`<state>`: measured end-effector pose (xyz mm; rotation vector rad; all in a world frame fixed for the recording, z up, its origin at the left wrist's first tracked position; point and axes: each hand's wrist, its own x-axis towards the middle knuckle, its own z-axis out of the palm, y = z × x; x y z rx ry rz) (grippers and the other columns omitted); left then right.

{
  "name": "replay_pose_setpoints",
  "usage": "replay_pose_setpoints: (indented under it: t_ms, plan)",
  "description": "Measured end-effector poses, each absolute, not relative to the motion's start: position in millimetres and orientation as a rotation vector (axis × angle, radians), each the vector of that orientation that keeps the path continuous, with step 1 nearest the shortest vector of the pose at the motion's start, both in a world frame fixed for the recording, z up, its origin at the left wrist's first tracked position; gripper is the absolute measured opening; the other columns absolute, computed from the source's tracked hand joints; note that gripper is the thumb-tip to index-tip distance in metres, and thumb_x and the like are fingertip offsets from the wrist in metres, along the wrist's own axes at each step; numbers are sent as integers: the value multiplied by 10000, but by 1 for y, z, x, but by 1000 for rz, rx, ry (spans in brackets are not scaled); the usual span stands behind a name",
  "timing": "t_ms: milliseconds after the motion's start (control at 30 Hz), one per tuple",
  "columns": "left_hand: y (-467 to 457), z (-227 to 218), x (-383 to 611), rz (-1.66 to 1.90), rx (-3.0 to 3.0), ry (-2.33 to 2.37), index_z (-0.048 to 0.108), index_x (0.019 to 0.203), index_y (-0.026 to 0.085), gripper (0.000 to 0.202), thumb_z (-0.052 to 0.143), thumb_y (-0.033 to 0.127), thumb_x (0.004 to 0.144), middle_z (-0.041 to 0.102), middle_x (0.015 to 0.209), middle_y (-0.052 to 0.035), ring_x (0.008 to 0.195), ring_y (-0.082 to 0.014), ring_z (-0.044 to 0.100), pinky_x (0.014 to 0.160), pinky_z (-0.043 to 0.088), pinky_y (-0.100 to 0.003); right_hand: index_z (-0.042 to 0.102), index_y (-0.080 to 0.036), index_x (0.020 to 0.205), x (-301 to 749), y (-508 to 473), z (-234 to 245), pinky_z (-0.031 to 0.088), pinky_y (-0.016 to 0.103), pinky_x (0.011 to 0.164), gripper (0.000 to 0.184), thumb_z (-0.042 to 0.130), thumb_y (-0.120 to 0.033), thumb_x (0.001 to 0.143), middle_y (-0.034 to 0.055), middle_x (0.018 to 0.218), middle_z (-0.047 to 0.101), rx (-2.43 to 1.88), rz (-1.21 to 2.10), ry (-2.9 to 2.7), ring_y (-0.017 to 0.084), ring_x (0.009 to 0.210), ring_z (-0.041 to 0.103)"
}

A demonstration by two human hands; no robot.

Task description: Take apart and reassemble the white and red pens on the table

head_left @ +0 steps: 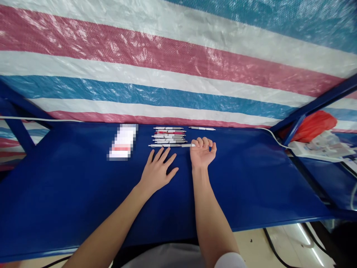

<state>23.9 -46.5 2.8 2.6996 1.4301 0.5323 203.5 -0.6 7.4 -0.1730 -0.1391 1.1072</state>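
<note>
My left hand [157, 172] lies palm down on the blue tabletop, its fingers spread and nothing in it. Its fingertips are just below the nearest white pen [164, 145]. My right hand [202, 153] is turned palm up, with loosely curled fingers that stand apart. Another white pen [187, 145] lies end to end with the nearest one, and its right end meets the little-finger side of my right hand. Beyond these is a stack of several parallel pens [169, 136], mostly white and grey, including a red pen [170, 133]. One separate pen [202, 128] lies farther right.
A blurred white rectangular item [123, 142] with a red band lies left of the pens. Striped plastic sheeting [178, 74] hangs behind the blue table [251, 186]. At right are a blue frame post [294, 128], a red bag [315, 126] and a white cable [275, 137].
</note>
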Motion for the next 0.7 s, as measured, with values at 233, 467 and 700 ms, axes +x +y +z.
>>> replay_pose_setpoints:
  t_ms: [233, 467, 700]
  plan:
    - [-46, 2, 24, 553, 2724, 1432, 579, 1299, 200, 480, 491, 456, 902, 481, 1419, -138, 1324, -365, 411, 1094, 273, -579, 304, -225, 622, 202, -2, 6, 301, 267, 499, 255, 401, -287, 849, -72, 598, 175, -252, 1083, -172, 119, 517, 230]
    - [-43, 2, 21, 737, 2724, 1467, 662, 1172, 180, 382, 502, 405, 907, 624, 1267, -111, 1210, -312, 544, 1064, 378, -508, 345, -229, 617, 199, -10, 10, 300, 270, 495, 370, 345, -440, 921, -70, 604, 149, -318, 1085, -265, 128, 515, 191]
    - [-32, 15, 11, 1005, 2685, 1411, 660, 1137, 178, 299, 530, 316, 905, 678, 1157, -87, 1118, -265, 598, 999, 465, -422, 402, -231, 625, 189, -17, 16, 293, 265, 489, 428, 303, -503, 940, -71, 598, 143, -366, 1120, -269, 127, 503, 168]
